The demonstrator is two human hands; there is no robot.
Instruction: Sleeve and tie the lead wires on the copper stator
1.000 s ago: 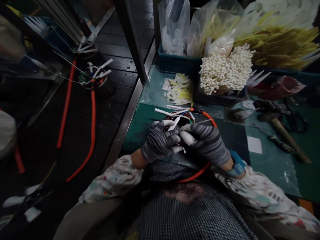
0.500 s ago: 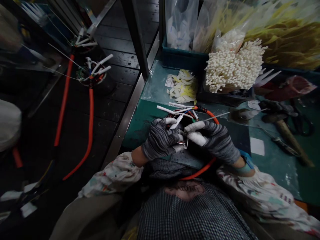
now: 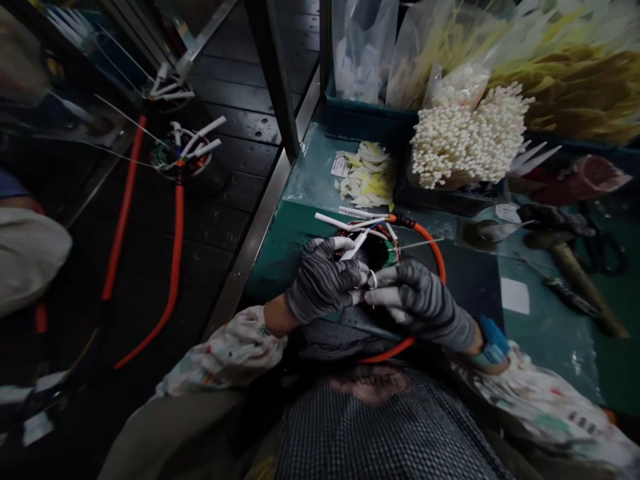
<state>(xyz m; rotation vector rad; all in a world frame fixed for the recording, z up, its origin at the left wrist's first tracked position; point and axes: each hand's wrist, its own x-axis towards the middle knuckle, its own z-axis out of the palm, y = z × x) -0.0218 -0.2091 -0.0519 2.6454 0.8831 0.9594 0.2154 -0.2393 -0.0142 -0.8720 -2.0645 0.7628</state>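
Note:
Both my hands wear grey striped gloves with white fingertips. My left hand (image 3: 323, 280) grips the near side of a round dark coil assembly (image 3: 373, 250) on the green bench, with white-sleeved wires (image 3: 350, 223) sticking out of it. My right hand (image 3: 417, 300) meets the left at the assembly's near edge, its fingertips pinching a thin looped wire or tie (image 3: 373, 280). An orange cable (image 3: 430, 243) runs from the assembly's top around my right wrist toward my body.
A heap of white cable ties (image 3: 465, 140) and bags of yellowish strips (image 3: 565, 80) fill bins at the back. Small labels (image 3: 367, 173) lie under clear film. A hammer (image 3: 575, 267) lies to the right. More orange-cabled assemblies (image 3: 187, 157) rest on the dark surface to the left.
My right hand has dropped lower and nearer to me, its fingertips now pinching at the assembly's near edge. My left hand stays in place. The view has shifted slightly.

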